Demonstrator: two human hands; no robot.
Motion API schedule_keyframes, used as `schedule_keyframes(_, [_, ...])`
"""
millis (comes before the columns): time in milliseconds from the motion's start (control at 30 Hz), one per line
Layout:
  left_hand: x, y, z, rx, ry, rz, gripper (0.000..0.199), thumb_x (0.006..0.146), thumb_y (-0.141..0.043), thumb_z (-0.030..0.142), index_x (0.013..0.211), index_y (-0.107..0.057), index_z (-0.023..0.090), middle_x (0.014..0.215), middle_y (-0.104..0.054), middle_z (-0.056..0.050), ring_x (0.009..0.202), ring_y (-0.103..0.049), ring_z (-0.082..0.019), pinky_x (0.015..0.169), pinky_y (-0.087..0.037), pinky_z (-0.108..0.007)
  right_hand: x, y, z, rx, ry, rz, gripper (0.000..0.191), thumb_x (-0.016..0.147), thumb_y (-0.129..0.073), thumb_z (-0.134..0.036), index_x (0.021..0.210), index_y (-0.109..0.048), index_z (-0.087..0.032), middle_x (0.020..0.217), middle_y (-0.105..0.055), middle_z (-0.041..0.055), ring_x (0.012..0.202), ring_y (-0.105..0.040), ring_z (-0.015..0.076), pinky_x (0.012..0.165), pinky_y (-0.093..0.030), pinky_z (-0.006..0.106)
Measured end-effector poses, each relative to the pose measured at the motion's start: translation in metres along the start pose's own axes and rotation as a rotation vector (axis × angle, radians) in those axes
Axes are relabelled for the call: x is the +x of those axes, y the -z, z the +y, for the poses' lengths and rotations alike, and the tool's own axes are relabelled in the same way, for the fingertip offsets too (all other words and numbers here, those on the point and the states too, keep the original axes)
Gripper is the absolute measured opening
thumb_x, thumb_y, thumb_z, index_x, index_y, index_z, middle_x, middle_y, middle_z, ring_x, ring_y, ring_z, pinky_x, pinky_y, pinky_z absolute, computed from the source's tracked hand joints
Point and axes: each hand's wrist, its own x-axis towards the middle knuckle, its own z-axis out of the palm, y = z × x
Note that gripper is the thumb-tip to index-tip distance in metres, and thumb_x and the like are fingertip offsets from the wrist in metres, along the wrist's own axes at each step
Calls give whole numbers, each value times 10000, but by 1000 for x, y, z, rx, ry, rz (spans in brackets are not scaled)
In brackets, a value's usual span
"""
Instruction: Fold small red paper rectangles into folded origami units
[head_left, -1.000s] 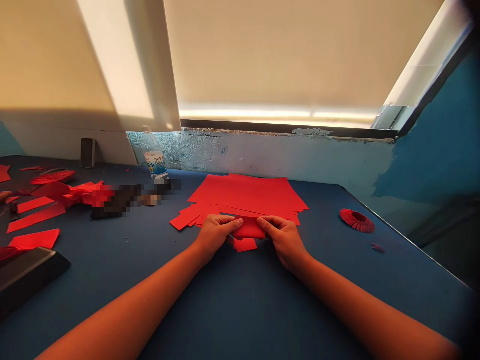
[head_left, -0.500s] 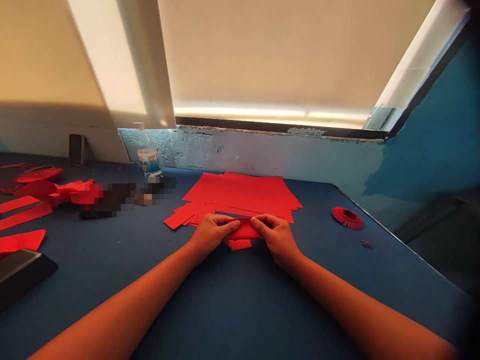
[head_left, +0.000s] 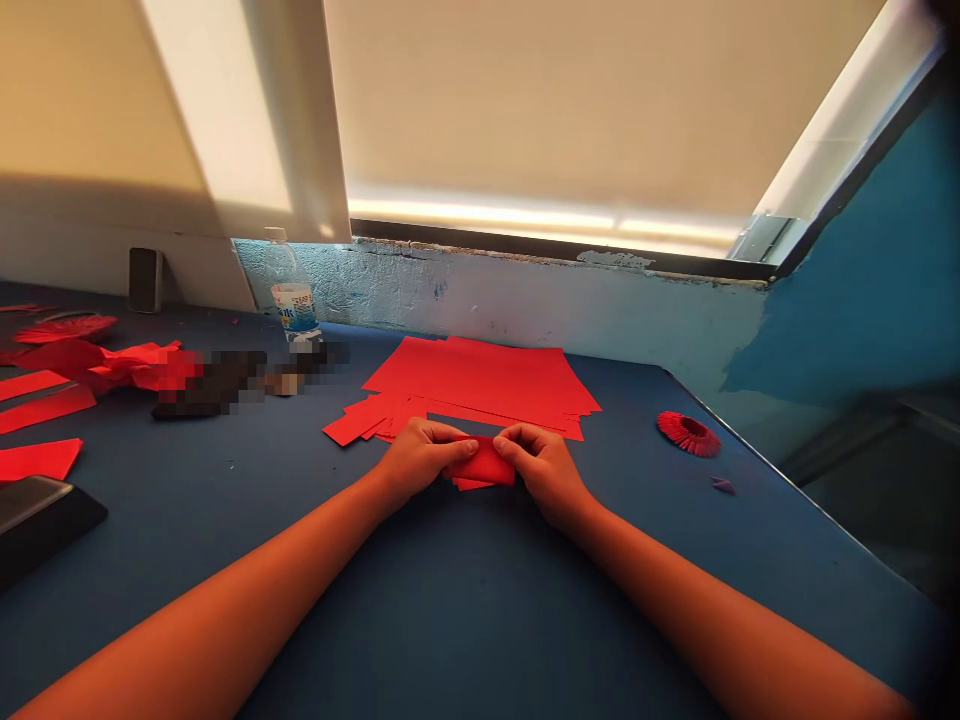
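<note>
A small piece of red paper [head_left: 485,464] is held between both hands above the middle of the blue table [head_left: 450,600]. My left hand [head_left: 425,455] pinches its left end, thumb on top. At the right end, the thumb and fingers of my right hand [head_left: 538,463] grip the upper corner. Just below the held piece, the edges of more small red pieces [head_left: 471,485] show. Behind the hands lie large red sheets [head_left: 487,378], with narrower red strips [head_left: 360,418] fanned out at their left.
A plastic bottle [head_left: 295,300] and an upright phone [head_left: 145,280] stand near the wall. Red strips [head_left: 52,408] and a dark device [head_left: 45,520] lie left. A pleated red ring [head_left: 688,435] and small folded piece [head_left: 723,485] lie right.
The held paper has shifted slightly left and now looks tilted, its right end lower. My right hand has moved a little left along it. The view has shifted slightly.
</note>
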Motion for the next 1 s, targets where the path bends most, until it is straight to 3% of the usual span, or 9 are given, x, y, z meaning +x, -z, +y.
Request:
schedule_keyframes(167, [0,0,-2,-7,-38,-89,236,726,-652,336,800,-740,129,602,-632,-26,558,-509,-113,514,-368,-211,-3,0,-4,-103,35,-112,172,783,-583,-321,777,-656,-166,725,-635,18,635,-535,133,570,-403,239])
schedule_keyframes(500, [-3,-5,7,-23,-25,-135,278,711,-655,415,778,-680,146,665,-635,-20,598,-576,-128,510,-425,-208,-4,-8,-7,-47,48,28,194,773,-589,-362,752,-651,-179,707,-635,18,657,-569,158,625,-436,266])
schedule_keyframes(633, [-3,-5,7,-8,-42,-81,285,690,-670,413,750,-681,135,648,-624,-15,564,-545,-116,498,-403,-209,-8,-14,-11,56,46,11,188,785,-581,-361,763,-634,-182,716,-621,15,678,-577,157,651,-457,270])
schedule_keyframes(800, [-3,0,6,5,-17,0,248,667,-684,369,668,-664,122,521,-553,13,506,-492,-101,479,-346,-208,-8,-13,-9,-17,57,32,208,807,-558,-375,771,-616,-179,706,-607,13,609,-547,136,567,-430,249])
schedule_keyframes(1000, [-2,3,5,-48,4,47,187,652,-666,295,590,-610,127,486,-528,14,473,-473,-102,482,-334,-223,-6,-10,-4,-71,62,-37,220,796,-563,-386,755,-614,-177,697,-628,18,608,-564,146,567,-432,256])
